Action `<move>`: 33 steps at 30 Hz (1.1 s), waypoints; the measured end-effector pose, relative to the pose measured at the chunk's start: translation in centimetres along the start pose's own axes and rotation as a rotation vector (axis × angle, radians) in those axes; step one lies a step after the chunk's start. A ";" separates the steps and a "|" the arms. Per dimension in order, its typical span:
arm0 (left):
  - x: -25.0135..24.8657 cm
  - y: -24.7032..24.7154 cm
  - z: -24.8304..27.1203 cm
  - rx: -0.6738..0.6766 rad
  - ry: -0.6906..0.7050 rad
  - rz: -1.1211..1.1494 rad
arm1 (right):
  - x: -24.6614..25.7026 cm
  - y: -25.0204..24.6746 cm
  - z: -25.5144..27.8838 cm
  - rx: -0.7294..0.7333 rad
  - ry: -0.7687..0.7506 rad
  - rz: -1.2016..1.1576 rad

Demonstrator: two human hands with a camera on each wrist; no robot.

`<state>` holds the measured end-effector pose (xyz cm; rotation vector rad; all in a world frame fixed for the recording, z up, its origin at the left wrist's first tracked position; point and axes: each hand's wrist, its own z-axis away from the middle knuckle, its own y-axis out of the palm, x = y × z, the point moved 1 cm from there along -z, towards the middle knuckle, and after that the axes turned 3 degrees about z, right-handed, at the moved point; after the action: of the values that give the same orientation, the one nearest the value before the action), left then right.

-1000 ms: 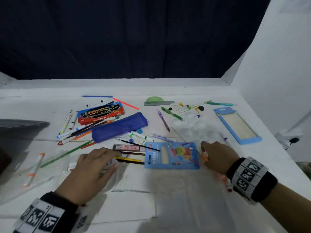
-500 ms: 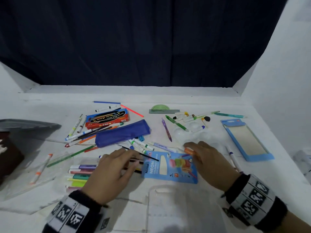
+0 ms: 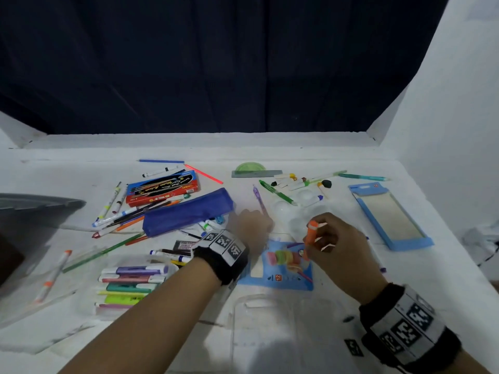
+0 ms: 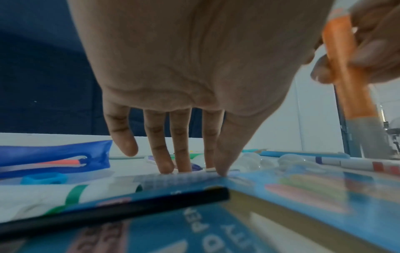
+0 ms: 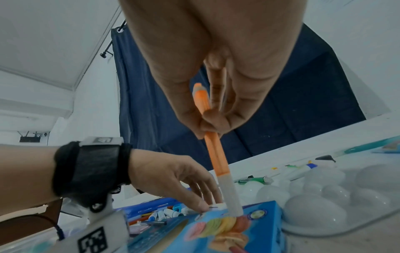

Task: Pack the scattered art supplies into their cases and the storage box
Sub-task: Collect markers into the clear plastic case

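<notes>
The head view looks down from above the blue marker box (image 3: 280, 268); the left wrist view skims low over that box (image 4: 281, 205), facing the curtain; the right wrist view sits close above it (image 5: 216, 227), tilted upward

The right hand (image 5: 213, 95) pinches an orange marker (image 5: 214, 150) (white end down) on the blue box (image 5: 255, 227).
</notes>
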<state>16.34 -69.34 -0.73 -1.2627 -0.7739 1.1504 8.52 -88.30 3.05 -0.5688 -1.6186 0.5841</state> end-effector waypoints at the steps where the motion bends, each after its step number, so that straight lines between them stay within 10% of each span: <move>1: 0.0 0.1 -0.4 -0.003 0.001 -0.012 | 0.1 0.0 0.0 0.004 -0.002 -0.011; 9: -0.5 -1.3 -0.8 -0.025 0.080 -0.077 | 1.3 0.4 0.3 0.145 -0.085 0.014; 19: 2.2 -9.2 10.4 -0.722 0.152 0.758 | 5.7 2.0 0.5 0.216 -0.151 -0.269; 33: 21.0 -5.7 27.0 -0.792 -0.071 1.312 | 15.0 15.2 2.7 0.354 -0.592 0.132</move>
<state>-1.41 -40.56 6.92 -2.5847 -0.3740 1.9954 4.58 -67.16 3.87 -0.2448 -1.9690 1.1920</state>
